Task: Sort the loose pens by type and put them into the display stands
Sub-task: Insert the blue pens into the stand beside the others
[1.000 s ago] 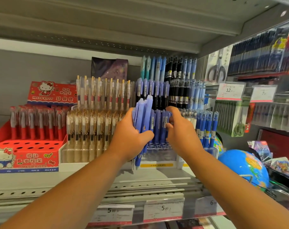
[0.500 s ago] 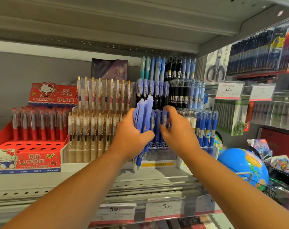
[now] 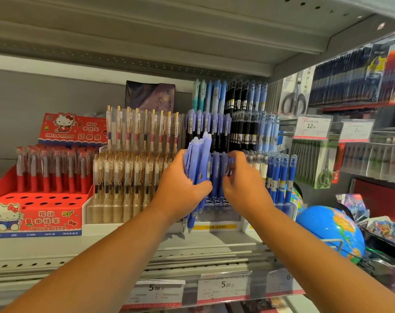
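while the l hand (image 3: 183, 188) clamps a bundle of purple-blue pens (image 3: 197, 161) upright, fingers wrapped round the far side and thumb pressed across the front, the pen tips hang out below the palm and the blunt top ends stick up above the fingers. the r hand (image 3: 244, 184) is just beside it, fingers (image 3: 235, 158) curled close together over the tops of same-type standing pens (image 3: 217, 170) in the clear display stand (image 3: 223, 216). it's blurred there, so can't tell if they pinch one or only touch. those standing pens sit between the two hands, w/ the stand's holed base below the r thumb. right of the r fingers: dark blue capped pens (image 3: 280, 175). left of the l fingers: clear gold-clip pens (image 3: 124, 175), then a red hello kitty stand (image 3: 33, 213) further out. a globe (image 3: 327, 229) sits low, right of the r wrist.
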